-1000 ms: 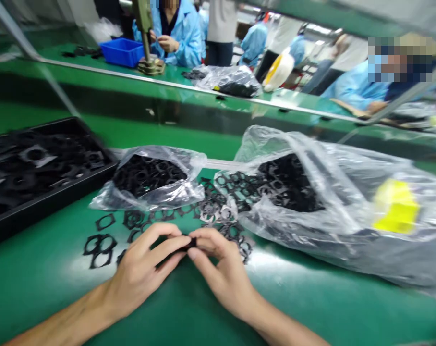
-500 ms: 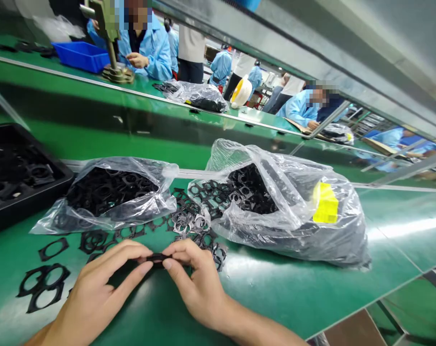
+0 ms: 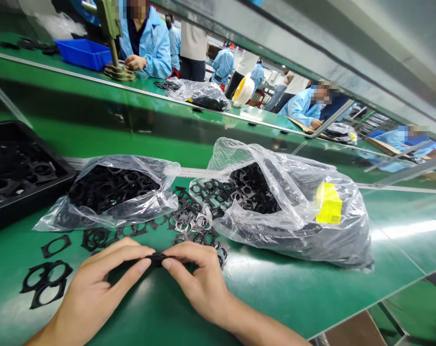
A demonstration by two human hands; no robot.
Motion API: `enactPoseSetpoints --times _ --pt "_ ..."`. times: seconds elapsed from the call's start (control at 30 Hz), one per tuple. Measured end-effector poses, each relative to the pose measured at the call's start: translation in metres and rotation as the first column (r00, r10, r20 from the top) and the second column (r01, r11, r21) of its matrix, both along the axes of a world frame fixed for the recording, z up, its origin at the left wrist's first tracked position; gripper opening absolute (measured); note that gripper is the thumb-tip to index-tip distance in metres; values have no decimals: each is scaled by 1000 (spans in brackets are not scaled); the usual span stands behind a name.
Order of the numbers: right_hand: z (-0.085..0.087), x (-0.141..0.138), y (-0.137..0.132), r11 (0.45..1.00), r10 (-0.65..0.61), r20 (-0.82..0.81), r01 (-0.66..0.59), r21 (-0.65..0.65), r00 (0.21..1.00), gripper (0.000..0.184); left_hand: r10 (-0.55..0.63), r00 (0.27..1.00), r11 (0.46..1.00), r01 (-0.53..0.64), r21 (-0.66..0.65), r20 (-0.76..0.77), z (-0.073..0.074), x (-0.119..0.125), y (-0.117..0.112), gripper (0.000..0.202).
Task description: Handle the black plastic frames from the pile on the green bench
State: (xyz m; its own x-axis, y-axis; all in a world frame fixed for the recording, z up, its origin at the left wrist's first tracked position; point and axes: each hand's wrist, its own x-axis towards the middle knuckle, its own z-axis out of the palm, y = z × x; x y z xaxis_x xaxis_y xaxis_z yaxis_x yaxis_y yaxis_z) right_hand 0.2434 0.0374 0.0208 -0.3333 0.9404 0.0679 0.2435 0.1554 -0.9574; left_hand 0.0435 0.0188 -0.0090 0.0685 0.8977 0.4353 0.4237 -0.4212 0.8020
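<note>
Between my two hands is a thin black plastic part (image 3: 157, 258), seen nearly edge-on above the green table. My left hand (image 3: 99, 283) pinches its left end between thumb and fingers. On the right end, my right hand (image 3: 199, 276) has the same kind of pinch. Fingers cover most of the part, so I cannot tell whether it is one piece or two pressed together. Loose black ring frames (image 3: 47, 283) lie left of my left hand. Just beyond my fingertips is a heap of similar black frames (image 3: 192, 221).
Behind the heap stand a clear bag of black parts (image 3: 113, 190) and a larger bag (image 3: 293, 235) with a yellow label (image 3: 329, 203). A black bin (image 3: 21, 192) of parts is at the left. Across a low divider, a co-worker (image 3: 149, 48) sits by a press stand (image 3: 113, 48).
Both hands keep their pinch on the black part, with only slight finger movement. The whole view has shifted a little. Across the table, the co-worker's hand has moved slightly.
</note>
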Motion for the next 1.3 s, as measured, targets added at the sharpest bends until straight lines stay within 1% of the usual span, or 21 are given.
enactPoseSetpoints --times 0.07,0.13,0.27,0.47,0.57,0.63,0.7,0.77,0.83,0.97,1.03,1.17,1.3 --pt "0 1 0 1000 -5 4 5 26 1000 15 50 999 999 -50 -13 18 0 0 1 10" --pt "-1 1 1 999 -1 -16 1 40 1000 14 73 997 997 -73 -21 38 1 1 1 12" --pt "-2 1 2 999 6 -50 -3 52 999 14 30 999 999 -30 -14 44 0 0 2 10" --pt "-2 0 2 999 -27 -25 27 32 999 14 39 999 999 -39 -21 -13 1 1 -2 14" --pt "-3 -1 3 998 -49 -32 48 -41 998 13 44 998 999 -45 -19 -42 3 3 -4 14" --pt "-4 -1 4 990 -60 -80 49 -134 995 13 57 998 998 -57 -13 -41 5 4 -3 15" --pt "-7 -2 6 969 -69 -155 29 -246 985 15 79 996 997 -79 -17 -34 6 4 -2 17" --pt "-9 -2 8 945 -79 -216 4 -328 973 18 97 995 995 -98 -28 -28 6 3 -1 18" --pt "-9 -2 9 941 -86 -228 4 -338 970 16 98 995 994 -99 -37 -24 4 3 -1 17" --pt "-4 -1 8 966 -85 -194 33 -258 977 7 71 997 995 -73 -69 -25 -1 6 -7 14" --pt "-2 -1 8 966 -81 -188 31 -257 979 7 81 996 991 -84 -107 -33 -2 7 -9 14" --pt "-5 -1 9 941 -81 -260 -12 -339 962 6 101 995 978 -102 -182 -16 1 8 -8 17" --pt "-11 -2 12 899 -81 -335 -76 -430 939 10 122 992 972 -117 -202 14 5 5 -5 20"
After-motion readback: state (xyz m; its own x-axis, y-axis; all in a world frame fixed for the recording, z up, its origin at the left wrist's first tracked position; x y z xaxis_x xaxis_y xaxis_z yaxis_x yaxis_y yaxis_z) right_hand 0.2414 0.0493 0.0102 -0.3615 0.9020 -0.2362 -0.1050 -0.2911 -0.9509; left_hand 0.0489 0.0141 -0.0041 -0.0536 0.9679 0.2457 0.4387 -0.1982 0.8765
